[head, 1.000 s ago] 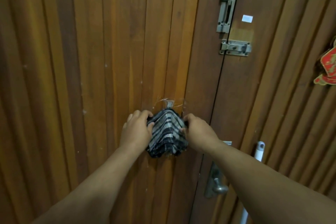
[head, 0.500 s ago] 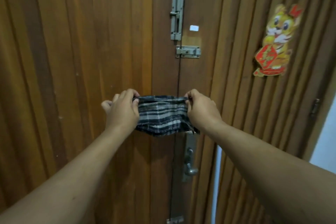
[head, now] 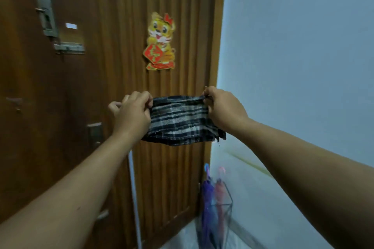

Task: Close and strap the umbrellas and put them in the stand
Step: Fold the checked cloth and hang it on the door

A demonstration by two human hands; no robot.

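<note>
Here, plaid cloth (head: 180, 121) stretched between left hand (head: 131, 115), right hand (head: 224, 109) fingers.

A dark-and-white plaid cloth (head: 180, 121) is held stretched between a left hand (head: 132, 114) and a right hand (head: 223, 107), in front of a brown ribbed wooden door (head: 121, 66). An orange tiger sticker (head: 160, 41) sits on the door above the cloth. Low to the right, beside the pale blue wall (head: 303, 46), a purple umbrella (head: 208, 200) and a red umbrella (head: 219, 194) stand side by side in a black wire stand (head: 227, 204).

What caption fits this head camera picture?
Both hands, left hand and right hand, pinch a black-and-white checked cloth before a brown wooden door.
</note>
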